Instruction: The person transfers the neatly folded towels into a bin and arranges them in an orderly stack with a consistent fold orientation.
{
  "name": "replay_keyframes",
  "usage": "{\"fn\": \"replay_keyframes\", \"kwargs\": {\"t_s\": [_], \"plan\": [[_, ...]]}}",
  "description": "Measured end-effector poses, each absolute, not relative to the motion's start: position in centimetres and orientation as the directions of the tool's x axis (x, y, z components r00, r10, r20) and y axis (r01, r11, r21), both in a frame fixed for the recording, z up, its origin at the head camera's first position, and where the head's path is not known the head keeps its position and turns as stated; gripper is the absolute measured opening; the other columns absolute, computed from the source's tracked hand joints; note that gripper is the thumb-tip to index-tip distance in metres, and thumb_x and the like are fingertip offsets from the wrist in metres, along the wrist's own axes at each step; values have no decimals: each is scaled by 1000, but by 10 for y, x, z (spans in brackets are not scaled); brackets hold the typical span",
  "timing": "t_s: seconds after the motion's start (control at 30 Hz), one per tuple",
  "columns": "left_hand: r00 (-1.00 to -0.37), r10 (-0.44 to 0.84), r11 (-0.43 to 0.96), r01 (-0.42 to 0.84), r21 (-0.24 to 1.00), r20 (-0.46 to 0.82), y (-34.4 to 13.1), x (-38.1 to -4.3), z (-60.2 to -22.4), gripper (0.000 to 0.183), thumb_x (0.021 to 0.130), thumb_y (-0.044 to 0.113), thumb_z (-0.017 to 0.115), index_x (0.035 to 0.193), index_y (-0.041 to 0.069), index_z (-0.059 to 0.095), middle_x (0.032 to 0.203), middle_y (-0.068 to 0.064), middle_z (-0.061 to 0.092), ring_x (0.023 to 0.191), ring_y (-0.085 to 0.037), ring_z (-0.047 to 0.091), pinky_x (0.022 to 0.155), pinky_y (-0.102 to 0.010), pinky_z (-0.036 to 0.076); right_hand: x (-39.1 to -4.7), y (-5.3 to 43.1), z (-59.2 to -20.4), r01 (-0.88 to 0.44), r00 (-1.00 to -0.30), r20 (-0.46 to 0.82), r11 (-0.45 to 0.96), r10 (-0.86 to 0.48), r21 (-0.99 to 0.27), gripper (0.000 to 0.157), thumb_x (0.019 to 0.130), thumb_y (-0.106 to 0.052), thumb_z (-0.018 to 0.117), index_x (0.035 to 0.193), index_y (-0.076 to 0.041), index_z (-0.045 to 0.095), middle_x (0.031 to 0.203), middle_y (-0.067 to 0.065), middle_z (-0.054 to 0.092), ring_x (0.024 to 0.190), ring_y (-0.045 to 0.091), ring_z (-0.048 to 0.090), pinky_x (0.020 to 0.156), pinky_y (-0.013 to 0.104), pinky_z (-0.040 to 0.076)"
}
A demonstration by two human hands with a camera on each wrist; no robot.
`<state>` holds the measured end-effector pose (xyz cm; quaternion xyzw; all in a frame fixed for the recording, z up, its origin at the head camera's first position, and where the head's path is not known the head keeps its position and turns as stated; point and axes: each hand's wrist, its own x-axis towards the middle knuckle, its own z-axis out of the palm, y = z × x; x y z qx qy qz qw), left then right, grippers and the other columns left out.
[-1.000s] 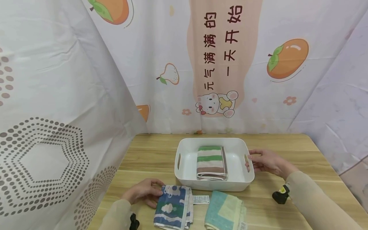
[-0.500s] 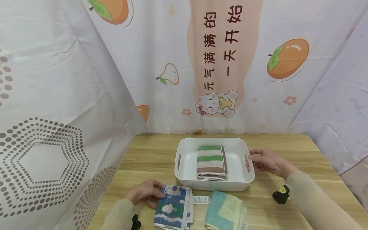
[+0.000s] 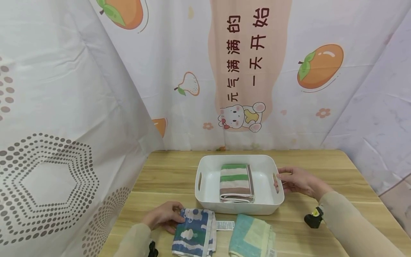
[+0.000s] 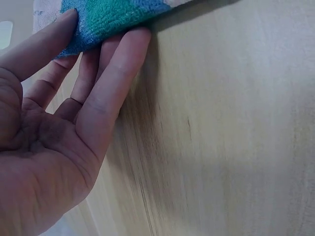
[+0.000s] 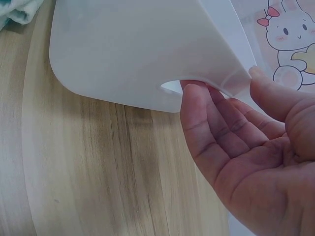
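My left hand [image 3: 163, 216] is at the left edge of a folded blue towel [image 3: 194, 232] with a white and green pattern. In the left wrist view the thumb lies over the towel's edge and the other fingers are under it, so the hand pinches it. My right hand [image 3: 300, 182] grips the right end of a white plastic basket [image 3: 237, 208]; in the right wrist view some fingers [image 5: 197, 108] pass into the handle hole and the thumb is at the rim. Inside the basket lies a folded striped towel [image 3: 236, 182] in green, white and brown.
A folded teal and yellow towel [image 3: 248, 235] lies in front of the basket. A white label [image 3: 225, 225] sticks out from the blue towel. The wooden table [image 3: 173, 171] ends at a printed curtain [image 3: 189, 135] behind, with another curtain [image 3: 106, 142] at the left.
My left hand has shifted slightly to the right, and its thumb now reaches farther over the blue towel's edge. The right hand and the basket stay in place.
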<state>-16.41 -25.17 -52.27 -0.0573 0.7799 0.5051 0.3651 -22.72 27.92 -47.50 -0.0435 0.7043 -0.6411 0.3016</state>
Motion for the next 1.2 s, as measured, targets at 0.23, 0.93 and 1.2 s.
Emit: {"fn": "replay_keyframes", "kwargs": {"t_s": [0.23,0.93,1.2], "plan": [[-722,244,515,-469,718,-647,-251,-165,-522,44,86,20,83,122,4,63,96,-13,72,77,-23,72,63,-39,63,-227,278,-476,323,-815,-369,178,-447,-929,69,107,-23,55,153,16,21,107,15,74,97,25,73,84,40,61],[-770,214,602,-380,702,-601,-242,-165,-522,25,87,19,83,106,10,69,90,-8,71,69,-18,66,58,-32,60,-228,280,-476,306,-813,-366,202,-453,-930,69,108,-23,53,154,17,20,108,14,74,98,24,72,84,38,60],[-792,247,598,-329,731,-559,-246,-164,-524,26,88,22,82,106,10,68,95,-6,71,77,-20,68,62,-31,57,-228,280,-476,306,-810,-358,186,-465,-934,68,108,-21,52,153,18,19,109,16,74,99,24,72,84,39,61]]}}
